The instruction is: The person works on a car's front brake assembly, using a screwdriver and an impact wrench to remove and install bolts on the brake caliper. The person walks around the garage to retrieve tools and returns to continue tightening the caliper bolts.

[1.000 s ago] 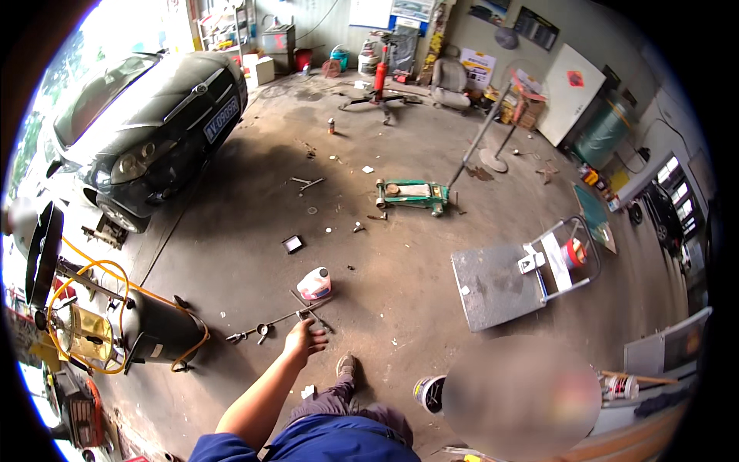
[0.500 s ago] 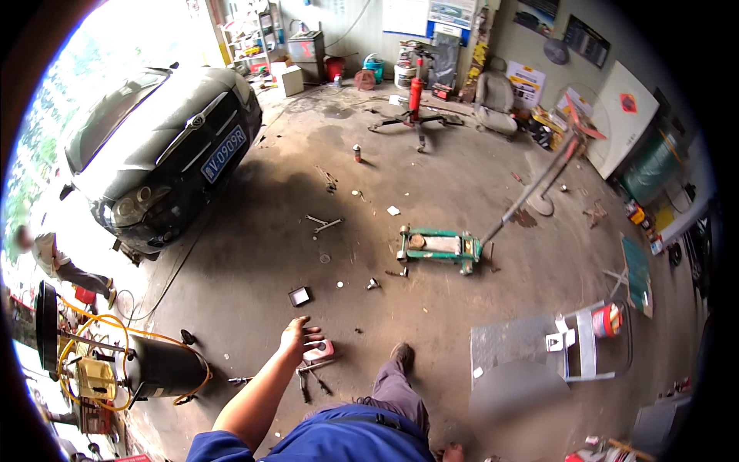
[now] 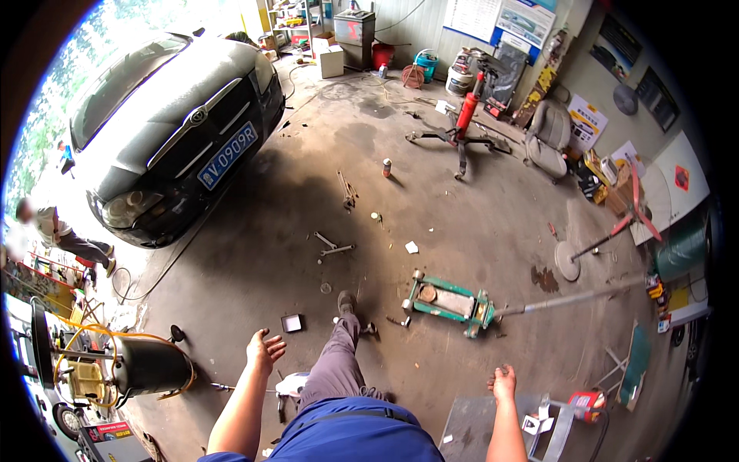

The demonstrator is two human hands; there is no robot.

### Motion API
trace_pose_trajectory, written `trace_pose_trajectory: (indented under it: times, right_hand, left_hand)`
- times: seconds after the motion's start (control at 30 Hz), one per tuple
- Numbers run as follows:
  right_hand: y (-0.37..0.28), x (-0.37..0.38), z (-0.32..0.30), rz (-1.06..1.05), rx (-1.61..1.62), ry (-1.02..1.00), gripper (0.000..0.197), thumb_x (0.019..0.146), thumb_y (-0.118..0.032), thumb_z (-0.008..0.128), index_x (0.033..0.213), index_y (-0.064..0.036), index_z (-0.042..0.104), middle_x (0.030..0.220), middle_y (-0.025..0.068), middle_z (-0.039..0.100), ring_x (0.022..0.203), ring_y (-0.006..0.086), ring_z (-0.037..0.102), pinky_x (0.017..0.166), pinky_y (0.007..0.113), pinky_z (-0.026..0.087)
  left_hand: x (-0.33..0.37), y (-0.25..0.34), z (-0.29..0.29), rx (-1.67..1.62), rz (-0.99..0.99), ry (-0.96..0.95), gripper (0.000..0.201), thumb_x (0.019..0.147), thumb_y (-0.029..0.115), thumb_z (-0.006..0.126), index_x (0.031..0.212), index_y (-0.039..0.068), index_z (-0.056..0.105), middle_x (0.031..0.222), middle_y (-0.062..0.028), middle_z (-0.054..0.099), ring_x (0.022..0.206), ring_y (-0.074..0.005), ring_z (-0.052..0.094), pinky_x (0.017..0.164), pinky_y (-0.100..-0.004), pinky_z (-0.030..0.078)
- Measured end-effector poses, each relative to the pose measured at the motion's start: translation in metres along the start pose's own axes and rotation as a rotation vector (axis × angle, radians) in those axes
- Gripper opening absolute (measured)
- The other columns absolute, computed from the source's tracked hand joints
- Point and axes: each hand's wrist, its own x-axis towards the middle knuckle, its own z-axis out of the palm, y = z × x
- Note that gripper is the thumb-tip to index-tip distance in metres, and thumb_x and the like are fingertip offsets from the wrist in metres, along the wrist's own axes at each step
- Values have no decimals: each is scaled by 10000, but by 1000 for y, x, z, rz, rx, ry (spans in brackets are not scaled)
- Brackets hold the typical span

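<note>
My left hand [image 3: 265, 350] hangs in the air at the lower left, fingers spread, nothing in it. Below it lies a small dark square tray with a pale inside [image 3: 292, 323]. My right hand [image 3: 502, 380] is raised at the lower right, with loosely bent fingers and no object visible in them. Up and left of that hand, a green floor jack [image 3: 453, 300] rests on the floor, its long handle [image 3: 570, 299] slanting off to the right. Under the right forearm are a grey board [image 3: 469, 420] and a red container [image 3: 589, 404]. Neither hand touches anything.
A dark car [image 3: 177, 138] stands at the upper left. Wrenches [image 3: 335, 248] and a spray can [image 3: 386, 167] are on the floor ahead. A red-post stand [image 3: 467, 114] and a car seat [image 3: 549, 138] are farther back. A black tank with yellow hose [image 3: 154, 366] is at left; beyond it walks a person [image 3: 73, 240].
The view has turned and I have stepped forward, one leg ahead. My right hand has risen into clear view; the left has swung left. The jack's handle appears at a lower slant.
</note>
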Motion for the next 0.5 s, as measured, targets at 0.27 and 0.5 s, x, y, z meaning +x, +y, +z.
trace_pose_trajectory:
  times: [0.27,0.5]
  right_hand:
    - [-80,76,140,305,-274,-92,531,1005,-140,629,1487,-126,407,839,108,666,591,259,646,490,417,537]
    - [-194,179,245,409,-241,-183,532,1005,-116,622,1497,-87,421,861,160,688,557,265,656,476,392,523]
  left_hand:
    - [113,156,260,97,19,-206,513,1022,414,553,1432,110,503,1141,-222,712,867,-341,738,739,-449,618]
    - [173,317,447,160,129,-323,431,1086,373,475,1441,129,483,1063,-152,726,786,-269,741,674,-397,606]
